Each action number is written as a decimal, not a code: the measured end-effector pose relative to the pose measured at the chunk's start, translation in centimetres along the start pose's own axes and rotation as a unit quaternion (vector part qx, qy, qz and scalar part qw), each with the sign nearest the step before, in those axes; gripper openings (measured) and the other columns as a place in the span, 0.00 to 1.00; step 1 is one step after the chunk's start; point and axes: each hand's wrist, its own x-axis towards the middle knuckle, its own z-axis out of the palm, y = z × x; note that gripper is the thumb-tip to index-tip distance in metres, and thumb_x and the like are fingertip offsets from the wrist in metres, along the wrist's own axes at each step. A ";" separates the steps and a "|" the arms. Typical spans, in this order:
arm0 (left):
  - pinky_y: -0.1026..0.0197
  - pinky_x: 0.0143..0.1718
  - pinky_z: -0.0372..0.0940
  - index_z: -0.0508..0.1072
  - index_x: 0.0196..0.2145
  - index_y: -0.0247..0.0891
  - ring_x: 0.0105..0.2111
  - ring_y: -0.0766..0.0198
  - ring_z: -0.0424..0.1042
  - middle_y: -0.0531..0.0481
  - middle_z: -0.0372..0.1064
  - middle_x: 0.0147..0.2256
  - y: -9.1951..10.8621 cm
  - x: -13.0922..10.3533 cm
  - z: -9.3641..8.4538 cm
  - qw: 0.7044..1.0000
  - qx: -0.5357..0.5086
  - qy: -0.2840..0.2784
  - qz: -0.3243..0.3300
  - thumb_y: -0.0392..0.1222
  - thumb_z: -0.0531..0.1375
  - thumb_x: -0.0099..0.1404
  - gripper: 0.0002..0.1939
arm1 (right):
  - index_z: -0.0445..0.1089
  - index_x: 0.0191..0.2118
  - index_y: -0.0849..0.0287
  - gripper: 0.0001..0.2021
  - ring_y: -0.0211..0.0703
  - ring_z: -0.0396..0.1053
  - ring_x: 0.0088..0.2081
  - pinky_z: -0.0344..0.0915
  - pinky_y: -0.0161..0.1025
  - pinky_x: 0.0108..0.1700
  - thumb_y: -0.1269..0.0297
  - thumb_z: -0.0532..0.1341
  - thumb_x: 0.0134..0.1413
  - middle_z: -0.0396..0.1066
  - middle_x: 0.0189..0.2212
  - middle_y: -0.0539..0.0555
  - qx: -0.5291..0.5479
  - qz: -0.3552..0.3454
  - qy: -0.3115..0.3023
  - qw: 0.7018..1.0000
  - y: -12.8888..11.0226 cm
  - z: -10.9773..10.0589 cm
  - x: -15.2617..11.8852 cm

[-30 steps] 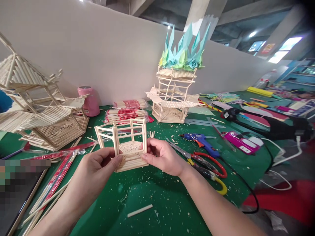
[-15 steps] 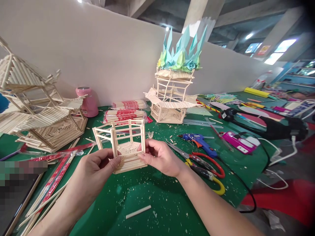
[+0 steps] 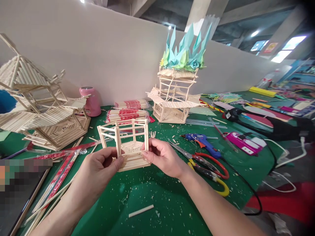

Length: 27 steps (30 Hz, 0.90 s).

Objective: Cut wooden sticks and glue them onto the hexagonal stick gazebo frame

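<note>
A small open frame of pale wooden sticks (image 3: 134, 162), with a slatted floor, upright posts and rails, is held just above the green table. My left hand (image 3: 104, 167) pinches its front left post and floor edge between thumb and fingers. At the front right post, my right hand (image 3: 161, 155) grips the frame in the same way; some fingertips are hidden behind the sticks. Below the frame, a single short stick (image 3: 141, 211) lies on the table among pale crumbs.
Stick pavilions stand at left (image 3: 59, 131) and back centre (image 3: 171, 113), the latter topped with folded paper. Stick packs (image 3: 126, 116) and a pink bottle (image 3: 92, 103) sit behind. Rightward lie a blue glue gun (image 3: 203, 144), scissors (image 3: 214, 165), yellow-handled pliers (image 3: 222, 188) and a power strip (image 3: 246, 143).
The whole view has shifted slightly, so the scene appears a little further right. Both hands keep their hold on the stick frame, with no clear change in grip.
</note>
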 end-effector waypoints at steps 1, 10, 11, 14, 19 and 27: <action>0.64 0.24 0.59 0.76 0.36 0.38 0.27 0.61 0.69 0.50 0.74 0.29 0.1 0.0 0.0 1.000 -0.008 0.005 -0.001 0.51 0.62 0.53 0.17 | 0.63 0.31 0.60 0.08 0.33 0.53 0.24 0.53 0.34 0.25 0.61 0.61 0.51 0.57 0.22 0.45 -0.001 0.000 0.000 1.000 0.0 0.0 0.0; 0.64 0.21 0.61 0.78 0.32 0.38 0.22 0.62 0.69 0.52 0.72 0.21 0.8 -0.4 0.3 0.998 -0.047 0.027 -0.009 0.48 0.64 0.49 0.14 | 0.62 0.30 0.59 0.07 0.33 0.52 0.23 0.52 0.34 0.24 0.62 0.58 0.54 0.56 0.21 0.45 0.000 -0.004 -0.005 1.000 0.0 0.1 -0.1; 0.64 0.21 0.61 0.78 0.32 0.38 0.22 0.62 0.69 0.51 0.72 0.22 0.8 -0.4 0.3 0.999 -0.046 0.028 -0.008 0.47 0.64 0.49 0.14 | 0.62 0.30 0.59 0.07 0.33 0.52 0.23 0.52 0.34 0.24 0.62 0.58 0.54 0.55 0.21 0.45 0.000 -0.004 -0.006 1.000 0.0 0.1 0.0; 0.64 0.22 0.62 0.78 0.32 0.38 0.23 0.61 0.69 0.51 0.72 0.22 0.8 -0.4 0.3 0.999 -0.041 0.032 -0.006 0.47 0.64 0.49 0.14 | 0.61 0.31 0.59 0.07 0.33 0.52 0.23 0.52 0.34 0.25 0.62 0.58 0.54 0.56 0.22 0.45 0.000 -0.006 -0.009 1.000 0.1 0.1 0.0; 0.63 0.21 0.61 0.78 0.32 0.38 0.23 0.61 0.69 0.51 0.72 0.22 0.8 -0.5 0.4 0.999 -0.039 0.027 -0.009 0.48 0.63 0.50 0.14 | 0.61 0.30 0.60 0.07 0.33 0.52 0.24 0.52 0.34 0.25 0.63 0.57 0.54 0.55 0.22 0.45 -0.001 -0.008 -0.009 1.000 0.1 0.0 0.0; 0.63 0.22 0.62 0.77 0.35 0.37 0.23 0.61 0.69 0.53 0.70 0.20 0.4 -0.3 0.3 0.999 -0.028 0.021 -0.005 0.48 0.62 0.50 0.16 | 0.61 0.30 0.59 0.08 0.33 0.52 0.24 0.51 0.34 0.25 0.62 0.57 0.55 0.54 0.22 0.45 -0.015 -0.013 -0.007 1.000 0.3 0.0 0.1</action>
